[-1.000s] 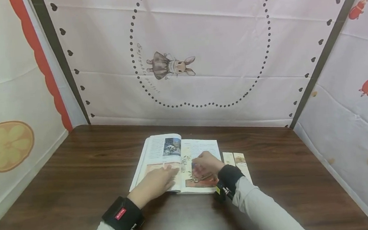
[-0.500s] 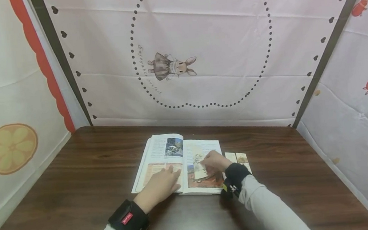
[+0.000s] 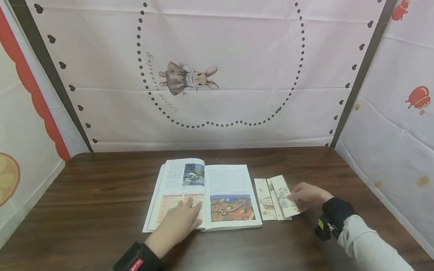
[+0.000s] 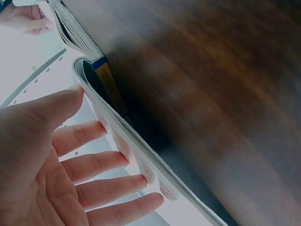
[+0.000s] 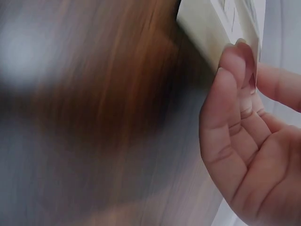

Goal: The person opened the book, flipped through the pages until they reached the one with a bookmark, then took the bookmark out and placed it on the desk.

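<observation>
An open book (image 3: 226, 180) lies on the table, its left pages curving up near the spine. My left hand (image 3: 179, 221) rests on the lower part of the left page; in the left wrist view the fingers (image 4: 103, 188) are spread and fairly straight, tips on the paper. To the right of the book, my right hand (image 3: 308, 195) pinches a pale printed bookmark (image 3: 282, 192) by its right edge, between thumb and fingers. This bookmark overlaps other bookmarks (image 3: 264, 200) lying side by side next to the book, partly hiding one of them.
The dark wooden table (image 3: 102, 197) extends around the book. Behind it hangs a pale printed cloth (image 3: 236, 86) with a rabbit picture, and more cloth closes both sides. Each wrist wears a black band (image 3: 138, 267).
My right hand has drawn the bookmark from the book's right page rightward, to above the other bookmarks. That page's town photo is now uncovered. My left hand has stayed on the left page.
</observation>
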A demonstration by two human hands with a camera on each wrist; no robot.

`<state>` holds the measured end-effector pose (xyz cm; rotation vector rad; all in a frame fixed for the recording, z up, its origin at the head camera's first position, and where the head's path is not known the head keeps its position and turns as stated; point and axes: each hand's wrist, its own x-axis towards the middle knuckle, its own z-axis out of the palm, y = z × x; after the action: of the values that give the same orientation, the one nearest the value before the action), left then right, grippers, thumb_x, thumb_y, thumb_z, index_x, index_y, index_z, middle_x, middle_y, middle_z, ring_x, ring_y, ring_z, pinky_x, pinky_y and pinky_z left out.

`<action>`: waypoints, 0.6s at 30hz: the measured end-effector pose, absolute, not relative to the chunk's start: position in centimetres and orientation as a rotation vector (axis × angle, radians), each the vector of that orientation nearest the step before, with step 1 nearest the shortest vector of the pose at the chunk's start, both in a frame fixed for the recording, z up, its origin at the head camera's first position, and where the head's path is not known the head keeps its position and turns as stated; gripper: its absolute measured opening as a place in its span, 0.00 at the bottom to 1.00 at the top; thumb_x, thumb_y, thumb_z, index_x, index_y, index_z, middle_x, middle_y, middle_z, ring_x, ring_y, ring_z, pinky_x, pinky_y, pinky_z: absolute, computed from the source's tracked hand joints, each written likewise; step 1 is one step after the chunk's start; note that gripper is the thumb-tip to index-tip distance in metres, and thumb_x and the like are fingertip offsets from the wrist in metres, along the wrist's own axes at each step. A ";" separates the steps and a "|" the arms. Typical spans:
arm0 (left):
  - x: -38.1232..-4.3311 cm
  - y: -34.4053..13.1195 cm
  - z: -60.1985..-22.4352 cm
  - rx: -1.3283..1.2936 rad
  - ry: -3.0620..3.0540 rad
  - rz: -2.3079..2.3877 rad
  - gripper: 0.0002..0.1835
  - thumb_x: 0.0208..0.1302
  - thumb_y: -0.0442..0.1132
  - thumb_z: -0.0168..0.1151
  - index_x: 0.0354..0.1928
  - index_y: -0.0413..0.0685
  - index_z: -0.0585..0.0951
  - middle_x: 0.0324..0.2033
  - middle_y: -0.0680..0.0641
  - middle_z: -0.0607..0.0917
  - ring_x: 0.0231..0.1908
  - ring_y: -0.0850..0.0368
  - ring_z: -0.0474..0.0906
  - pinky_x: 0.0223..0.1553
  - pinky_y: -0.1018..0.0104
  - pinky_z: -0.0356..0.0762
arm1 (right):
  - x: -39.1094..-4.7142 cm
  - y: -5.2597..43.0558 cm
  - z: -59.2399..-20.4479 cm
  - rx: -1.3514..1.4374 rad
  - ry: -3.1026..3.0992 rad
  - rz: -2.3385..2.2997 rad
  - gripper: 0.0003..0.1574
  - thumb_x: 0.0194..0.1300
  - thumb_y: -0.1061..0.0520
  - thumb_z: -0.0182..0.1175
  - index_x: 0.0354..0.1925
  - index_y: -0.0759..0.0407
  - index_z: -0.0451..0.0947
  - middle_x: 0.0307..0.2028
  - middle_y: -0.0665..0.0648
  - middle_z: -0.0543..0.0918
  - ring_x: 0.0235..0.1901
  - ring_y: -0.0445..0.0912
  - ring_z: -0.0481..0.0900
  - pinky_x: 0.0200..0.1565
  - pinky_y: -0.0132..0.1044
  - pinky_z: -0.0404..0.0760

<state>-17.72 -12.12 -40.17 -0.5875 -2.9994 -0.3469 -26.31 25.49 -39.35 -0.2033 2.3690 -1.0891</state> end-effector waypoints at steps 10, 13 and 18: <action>-17.7 -12.8 -40.2 -0.611 -3.015 -0.382 0.25 0.62 0.43 0.60 0.58 0.37 0.75 0.57 0.29 0.74 0.55 0.28 0.72 0.51 0.38 0.73 | -25.8 26.6 -39.7 -0.153 2.616 -0.838 0.23 0.64 0.58 0.57 0.13 0.56 0.67 0.09 0.46 0.68 0.12 0.38 0.68 0.17 0.27 0.70; -17.8 -12.8 -40.2 -0.616 -3.022 -0.386 0.25 0.62 0.43 0.60 0.58 0.37 0.74 0.57 0.29 0.74 0.56 0.28 0.71 0.53 0.38 0.72 | -25.6 25.7 -39.9 -0.097 2.763 -0.602 0.22 0.62 0.52 0.61 0.15 0.58 0.70 0.09 0.48 0.68 0.11 0.39 0.67 0.16 0.27 0.64; -18.1 -12.7 -40.3 -0.603 -3.022 -0.379 0.25 0.63 0.44 0.60 0.58 0.38 0.75 0.58 0.29 0.74 0.56 0.29 0.72 0.54 0.40 0.72 | -25.9 24.9 -39.8 -0.067 2.836 -0.399 0.18 0.61 0.49 0.62 0.25 0.64 0.76 0.12 0.51 0.70 0.13 0.42 0.68 0.17 0.30 0.63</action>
<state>-18.09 -12.66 -40.27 -0.6029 -3.0219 -0.3795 -25.85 24.91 -39.82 -0.0674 2.8364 -0.3993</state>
